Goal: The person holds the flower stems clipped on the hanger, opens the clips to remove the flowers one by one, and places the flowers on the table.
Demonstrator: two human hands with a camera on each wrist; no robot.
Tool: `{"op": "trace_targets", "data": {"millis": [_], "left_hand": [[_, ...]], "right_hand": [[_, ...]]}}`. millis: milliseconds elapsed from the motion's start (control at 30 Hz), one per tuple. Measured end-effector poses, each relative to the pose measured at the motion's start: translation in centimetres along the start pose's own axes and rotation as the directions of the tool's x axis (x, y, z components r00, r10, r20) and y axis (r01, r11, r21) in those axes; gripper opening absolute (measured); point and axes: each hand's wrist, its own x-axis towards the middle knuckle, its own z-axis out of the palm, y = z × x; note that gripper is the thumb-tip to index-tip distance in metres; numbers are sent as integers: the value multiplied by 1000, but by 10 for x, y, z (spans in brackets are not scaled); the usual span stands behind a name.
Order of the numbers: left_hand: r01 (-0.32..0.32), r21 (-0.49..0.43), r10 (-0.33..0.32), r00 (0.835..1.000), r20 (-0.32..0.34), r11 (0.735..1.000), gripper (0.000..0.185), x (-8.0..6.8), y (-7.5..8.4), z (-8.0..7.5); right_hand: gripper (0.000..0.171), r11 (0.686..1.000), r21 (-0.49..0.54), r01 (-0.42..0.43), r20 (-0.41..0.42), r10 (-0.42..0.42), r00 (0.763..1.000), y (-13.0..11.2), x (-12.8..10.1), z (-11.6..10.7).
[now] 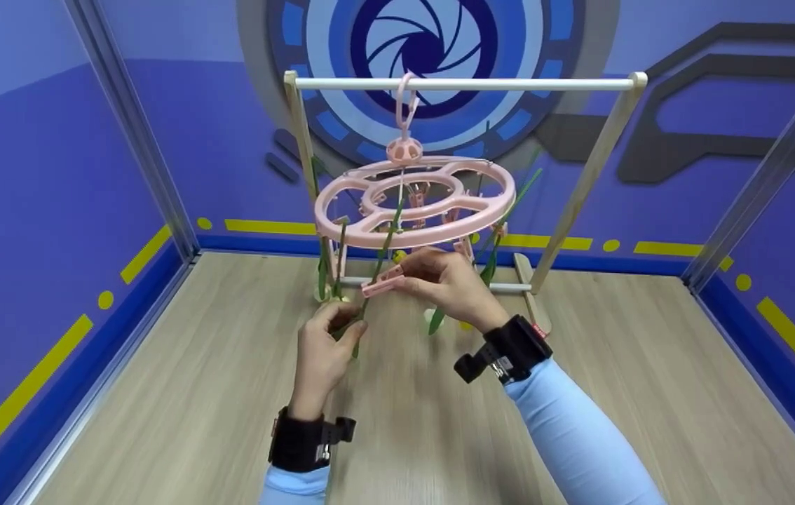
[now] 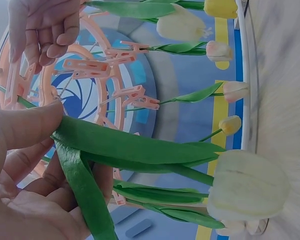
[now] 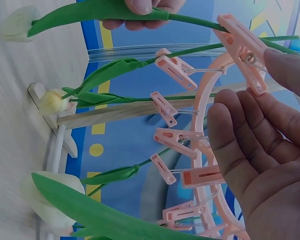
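My left hand (image 1: 324,351) grips an artificial white tulip (image 2: 247,186) by its stem and green leaves, with the bloom hanging downward. My right hand (image 1: 450,284) pinches the handle ends of a pink clothespin (image 3: 242,50) between thumb and fingers. The tulip's stem runs up through the nose end of that clothespin, as the right wrist view shows. Both hands are in front of a round pink clip hanger (image 1: 411,238), just below its near rim. In the head view, the bloom is hidden behind my left hand.
The hanger's hook (image 1: 404,105) sits over the white rod (image 1: 531,84) of a wooden stand (image 1: 590,175). Several other tulips hang head down from its clothespins, including a yellow one (image 2: 230,125) and a pale pink one (image 2: 235,91). Blue printed walls enclose the wood-grain table (image 1: 180,393).
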Motion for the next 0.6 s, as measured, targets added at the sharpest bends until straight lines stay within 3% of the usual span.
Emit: {"op": "trace_targets", "data": {"millis": [400, 600], "left_hand": [[-28, 23, 28, 1000, 3, 999, 14, 1, 0, -4], [-67, 25, 67, 998, 4, 997, 14, 0, -1, -5]], "right_hand": [[21, 1000, -4, 28, -33, -28, 999, 4, -4, 3], [20, 999, -44, -10, -75, 6, 997, 3, -5, 3]]}}
